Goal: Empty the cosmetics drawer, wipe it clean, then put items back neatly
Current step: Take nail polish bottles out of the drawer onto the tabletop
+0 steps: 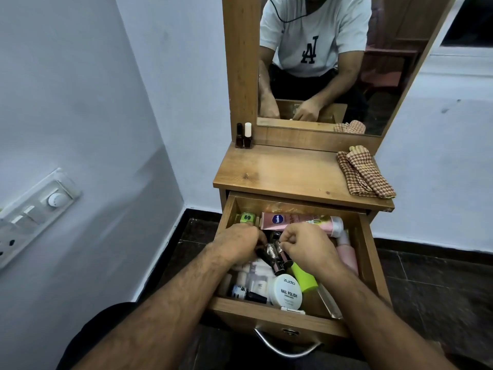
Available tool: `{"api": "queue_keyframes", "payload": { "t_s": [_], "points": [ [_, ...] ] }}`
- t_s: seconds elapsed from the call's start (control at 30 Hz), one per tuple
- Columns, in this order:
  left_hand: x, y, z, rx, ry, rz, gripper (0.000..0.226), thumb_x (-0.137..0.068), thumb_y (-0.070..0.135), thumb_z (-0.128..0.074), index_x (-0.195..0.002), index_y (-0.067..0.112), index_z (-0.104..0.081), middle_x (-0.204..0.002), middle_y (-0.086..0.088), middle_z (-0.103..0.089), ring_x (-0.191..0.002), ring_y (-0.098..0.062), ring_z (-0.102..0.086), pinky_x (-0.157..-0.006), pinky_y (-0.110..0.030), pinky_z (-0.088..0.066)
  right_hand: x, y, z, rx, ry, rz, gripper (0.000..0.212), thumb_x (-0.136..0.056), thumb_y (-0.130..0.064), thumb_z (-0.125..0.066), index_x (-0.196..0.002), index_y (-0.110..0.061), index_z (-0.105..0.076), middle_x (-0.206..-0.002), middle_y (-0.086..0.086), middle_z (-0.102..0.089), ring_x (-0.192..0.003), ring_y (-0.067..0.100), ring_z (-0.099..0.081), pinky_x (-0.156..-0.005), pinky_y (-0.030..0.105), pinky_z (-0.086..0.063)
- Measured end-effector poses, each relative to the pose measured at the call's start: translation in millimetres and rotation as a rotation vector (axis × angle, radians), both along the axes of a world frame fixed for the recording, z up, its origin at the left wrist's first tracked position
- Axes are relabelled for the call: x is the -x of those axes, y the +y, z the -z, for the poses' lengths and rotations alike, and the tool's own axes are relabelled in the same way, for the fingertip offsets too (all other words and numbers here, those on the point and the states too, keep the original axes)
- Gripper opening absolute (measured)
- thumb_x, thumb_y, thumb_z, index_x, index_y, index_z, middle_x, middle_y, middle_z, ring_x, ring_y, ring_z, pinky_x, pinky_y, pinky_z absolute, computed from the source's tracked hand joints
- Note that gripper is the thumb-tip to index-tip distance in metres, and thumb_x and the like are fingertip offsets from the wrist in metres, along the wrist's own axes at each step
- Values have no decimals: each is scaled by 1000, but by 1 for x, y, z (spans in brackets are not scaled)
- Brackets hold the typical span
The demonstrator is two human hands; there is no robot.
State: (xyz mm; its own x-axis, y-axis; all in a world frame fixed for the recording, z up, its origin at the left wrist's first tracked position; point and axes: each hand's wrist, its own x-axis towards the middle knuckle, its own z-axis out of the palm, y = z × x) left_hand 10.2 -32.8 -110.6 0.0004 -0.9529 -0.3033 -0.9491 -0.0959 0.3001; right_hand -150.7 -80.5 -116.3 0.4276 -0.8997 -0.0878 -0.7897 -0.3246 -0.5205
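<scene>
The wooden drawer (269,315) stands pulled open and full of cosmetics. Both my hands are inside it. My left hand (237,243) curls its fingers round a dark tube (269,256) in the middle. My right hand (306,247) pinches the end of a second small dark tube (282,256) beside it. Around them lie a pink lotion tube (277,218), a white nail polish remover jar (288,291), a lime green bottle (304,277), a pink bottle (348,256) and small nail polish bottles (248,292).
The dresser top (280,172) carries two nail polish bottles (244,136) at its back left and a folded checked cloth (365,172) at its right. A mirror (320,60) rises behind. A wall with a switch panel (34,206) is close on the left.
</scene>
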Motion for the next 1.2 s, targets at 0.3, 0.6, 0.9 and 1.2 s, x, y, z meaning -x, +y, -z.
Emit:
{"api": "queue_keyframes", "payload": {
  "t_s": [0.3, 0.6, 0.9, 1.2],
  "points": [
    [-42, 13, -40, 209, 301, -230, 30, -78, 25, -81, -104, 33, -69, -98, 14, -62, -78, 3, -56, -61, -13, -41, -2, 3, -6, 33, -163, 9, 18, -85, -10, -70, -74, -24, -69, -69, -11, -68, -69, 6, -63, -69, 32, -55],
    [-79, 6, -28, 593, 403, -468, 36, -69, 35, -87, -100, 32, -71, -101, 4, -60, -88, -14, -60, -79, -29, -49, -64, -10, -16, 364, 132, -347, 36, -91, -5, -55, -120, -24, -67, -113, 0, -67, -109, 22, -55, -92, 41, -49],
    [-84, -3, -24, 698, 557, -612, 36, -71, 36, -86, -103, 25, -74, -88, 12, -66, -77, -8, -63, -69, -25, -50, -108, -16, 9, 346, 551, -414, 46, -89, -23, -66, -133, -21, -55, -134, 10, -52, -123, 30, -50, -108, 50, -38],
    [-80, -9, -22, 707, 641, -663, 41, -71, 48, -83, -102, 24, -71, -105, 12, -67, -94, -11, -64, -82, -28, -52, -96, -15, 12, 435, 631, -448, 46, -88, -17, -62, -133, -21, -53, -128, 11, -56, -121, 31, -50, -103, 47, -37]
  ]
}}
